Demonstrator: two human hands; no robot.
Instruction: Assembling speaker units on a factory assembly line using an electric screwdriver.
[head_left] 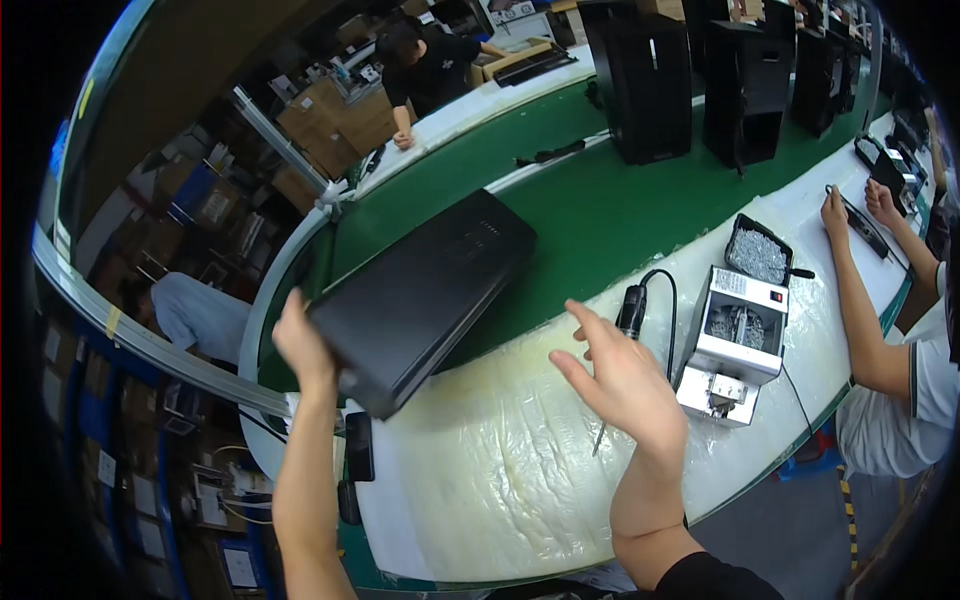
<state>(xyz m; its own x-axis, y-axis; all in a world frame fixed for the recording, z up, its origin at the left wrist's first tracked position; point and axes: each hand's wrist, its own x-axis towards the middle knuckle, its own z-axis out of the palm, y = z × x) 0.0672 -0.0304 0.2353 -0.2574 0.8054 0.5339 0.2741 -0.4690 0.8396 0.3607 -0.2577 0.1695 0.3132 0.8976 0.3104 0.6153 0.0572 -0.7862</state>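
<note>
A long black box-shaped housing (pixel 425 285) lies aslant over the green belt and the near edge of the white work surface, its broad face up and a few small marks near the far end. At its near left edge, my left hand (pixel 303 343) grips it, the fingertips partly hidden. My right hand (pixel 625 380) is held open above the work surface with fingers spread, apart from the housing. Just beyond it is a black electric screwdriver (pixel 632 310) with a cable, partly covered by the hand.
A silver screw feeder (pixel 740 325) stands right of my right hand, a black tray of screws (pixel 757 252) behind it. Tall black housings (pixel 645 85) stand on the green belt (pixel 400 215). A phone (pixel 360 447) lies by my left forearm. Co-workers sit at right and far side.
</note>
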